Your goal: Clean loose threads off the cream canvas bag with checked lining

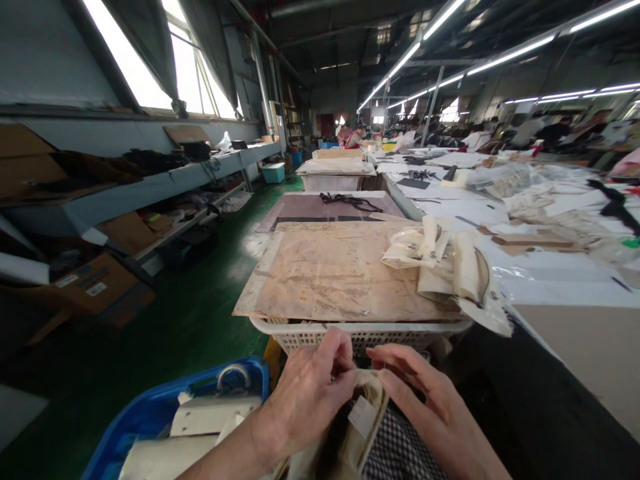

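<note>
Both the left hand [303, 393] and the right hand [427, 393] are at the rim of a cream bag [375, 415], on the near side of the white basket [305, 338]. The left pinches it; I can't tell if the right grips. A weak pinch could let it drop.

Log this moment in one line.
left hand: at top edge of cream piece; right hand: at its corner; white label: on cream piece; blue basket: lower left; board: over white basket
</note>
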Demonstrator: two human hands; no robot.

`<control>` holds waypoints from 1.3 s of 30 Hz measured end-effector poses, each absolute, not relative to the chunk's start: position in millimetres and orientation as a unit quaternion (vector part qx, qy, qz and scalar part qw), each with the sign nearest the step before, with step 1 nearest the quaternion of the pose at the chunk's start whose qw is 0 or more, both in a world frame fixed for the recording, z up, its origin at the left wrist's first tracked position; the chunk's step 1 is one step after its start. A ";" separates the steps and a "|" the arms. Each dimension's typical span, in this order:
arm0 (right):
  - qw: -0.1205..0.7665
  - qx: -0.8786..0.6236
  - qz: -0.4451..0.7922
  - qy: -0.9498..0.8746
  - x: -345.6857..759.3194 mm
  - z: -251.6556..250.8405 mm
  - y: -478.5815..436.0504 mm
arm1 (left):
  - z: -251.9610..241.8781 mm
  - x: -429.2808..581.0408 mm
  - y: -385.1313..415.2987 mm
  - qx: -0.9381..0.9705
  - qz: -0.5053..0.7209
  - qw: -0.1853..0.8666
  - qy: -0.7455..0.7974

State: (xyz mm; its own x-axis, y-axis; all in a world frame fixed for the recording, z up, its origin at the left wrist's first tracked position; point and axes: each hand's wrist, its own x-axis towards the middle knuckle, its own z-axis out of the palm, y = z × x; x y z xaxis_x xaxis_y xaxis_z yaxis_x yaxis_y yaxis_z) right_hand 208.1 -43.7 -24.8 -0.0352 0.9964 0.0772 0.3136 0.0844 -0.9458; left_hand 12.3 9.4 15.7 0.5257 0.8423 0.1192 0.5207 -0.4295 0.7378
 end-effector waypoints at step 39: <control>0.473 -0.616 0.284 -0.562 174.9 -52.2 -32.9 | 6.5 -8.2 11.9 0.693 0.252 0.464 0.492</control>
State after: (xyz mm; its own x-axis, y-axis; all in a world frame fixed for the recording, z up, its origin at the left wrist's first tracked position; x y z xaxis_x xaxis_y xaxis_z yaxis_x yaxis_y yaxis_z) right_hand 174.9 -32.9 -52.2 0.2058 0.9615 0.1822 0.4234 0.0803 -0.9024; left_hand -8.2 11.9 6.5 0.3893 0.9150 -0.1062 0.4467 -0.0868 0.8905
